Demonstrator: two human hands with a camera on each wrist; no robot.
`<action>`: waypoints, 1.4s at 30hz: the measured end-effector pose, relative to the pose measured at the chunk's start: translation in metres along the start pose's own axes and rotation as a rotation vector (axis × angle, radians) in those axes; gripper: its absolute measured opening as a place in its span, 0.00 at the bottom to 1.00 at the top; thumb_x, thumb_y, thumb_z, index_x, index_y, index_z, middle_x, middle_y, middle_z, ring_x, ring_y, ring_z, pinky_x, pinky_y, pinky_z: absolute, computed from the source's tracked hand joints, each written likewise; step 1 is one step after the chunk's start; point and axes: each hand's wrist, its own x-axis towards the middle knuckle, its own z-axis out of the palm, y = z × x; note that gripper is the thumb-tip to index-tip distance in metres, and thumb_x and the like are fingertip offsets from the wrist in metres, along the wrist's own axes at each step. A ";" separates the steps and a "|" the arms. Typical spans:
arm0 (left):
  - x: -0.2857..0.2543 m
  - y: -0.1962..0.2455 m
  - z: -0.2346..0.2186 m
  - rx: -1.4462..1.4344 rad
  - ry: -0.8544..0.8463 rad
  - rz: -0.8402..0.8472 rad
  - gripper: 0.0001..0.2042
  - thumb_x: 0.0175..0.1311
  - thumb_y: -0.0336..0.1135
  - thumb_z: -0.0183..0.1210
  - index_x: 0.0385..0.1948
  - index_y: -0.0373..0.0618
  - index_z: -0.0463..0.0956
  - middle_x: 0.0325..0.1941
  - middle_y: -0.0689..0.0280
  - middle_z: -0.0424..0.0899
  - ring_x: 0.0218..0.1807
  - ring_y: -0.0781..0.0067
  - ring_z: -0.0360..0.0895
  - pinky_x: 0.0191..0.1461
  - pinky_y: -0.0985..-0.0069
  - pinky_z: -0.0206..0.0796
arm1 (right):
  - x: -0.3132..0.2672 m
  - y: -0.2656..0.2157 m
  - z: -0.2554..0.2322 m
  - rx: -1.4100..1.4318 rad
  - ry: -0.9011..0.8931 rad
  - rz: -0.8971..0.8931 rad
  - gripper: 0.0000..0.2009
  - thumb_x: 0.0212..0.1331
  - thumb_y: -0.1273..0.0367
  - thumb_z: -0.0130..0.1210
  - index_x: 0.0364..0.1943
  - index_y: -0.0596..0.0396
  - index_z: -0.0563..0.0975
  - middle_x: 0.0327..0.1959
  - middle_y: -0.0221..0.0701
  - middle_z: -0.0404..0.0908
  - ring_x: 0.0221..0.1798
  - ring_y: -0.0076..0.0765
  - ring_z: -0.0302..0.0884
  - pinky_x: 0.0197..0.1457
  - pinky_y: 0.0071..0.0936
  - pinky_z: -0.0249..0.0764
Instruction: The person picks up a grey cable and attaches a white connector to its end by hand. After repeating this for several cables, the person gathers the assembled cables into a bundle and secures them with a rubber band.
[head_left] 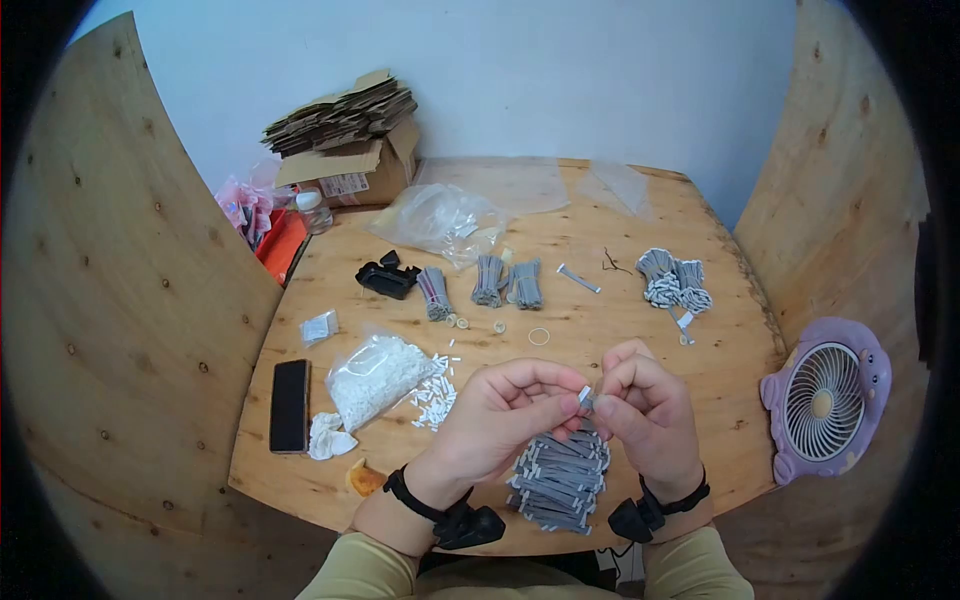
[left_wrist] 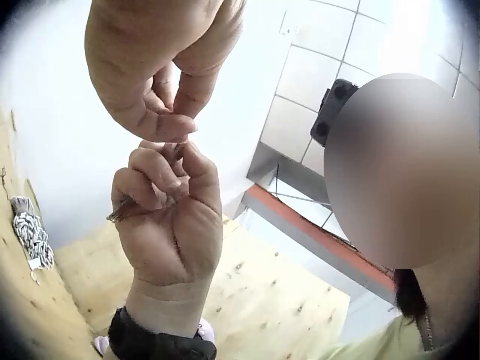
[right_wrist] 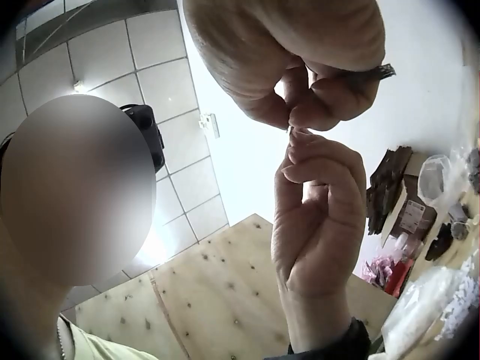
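Observation:
In the head view, my left hand (head_left: 510, 408) and right hand (head_left: 648, 408) meet at the fingertips over the table. Between them they pinch the end of a short grey ribbon cable (head_left: 586, 403) with a white tip. The cable's other end (right_wrist: 386, 72) pokes out past the curled fingers of my right hand in the right wrist view. Fingers hide most of its length. Under the hands lies a pile of grey ribbon cables (head_left: 560, 485) with white ends. To the left, small white pieces (head_left: 434, 398) are scattered beside a clear bag (head_left: 378, 380) full of them.
Bundled grey cables (head_left: 488, 281) stand mid-table, with more bundles (head_left: 672, 280) at right. A black phone (head_left: 290, 406) and crumpled white tissue (head_left: 328, 437) lie left. A purple fan (head_left: 828, 402) stands right. Behind are plastic bags (head_left: 445, 222) and a cardboard box (head_left: 370, 180).

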 end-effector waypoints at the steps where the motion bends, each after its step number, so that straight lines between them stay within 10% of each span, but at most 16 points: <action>1: 0.000 0.000 -0.001 -0.012 -0.009 -0.005 0.08 0.53 0.20 0.52 0.35 0.34 0.72 0.31 0.60 0.78 0.30 0.76 0.76 0.34 0.83 0.70 | 0.000 0.000 0.000 -0.003 -0.005 -0.002 0.03 0.51 0.78 0.50 0.28 0.61 0.68 0.37 0.29 0.56 0.36 0.16 0.61 0.38 0.14 0.62; 42: -0.001 -0.007 0.000 0.061 -0.013 0.074 0.08 0.53 0.19 0.52 0.35 0.33 0.72 0.30 0.59 0.78 0.30 0.75 0.76 0.34 0.82 0.70 | -0.003 0.001 0.000 0.003 0.051 -0.020 0.04 0.51 0.77 0.50 0.27 0.63 0.68 0.35 0.29 0.58 0.28 0.15 0.64 0.29 0.12 0.65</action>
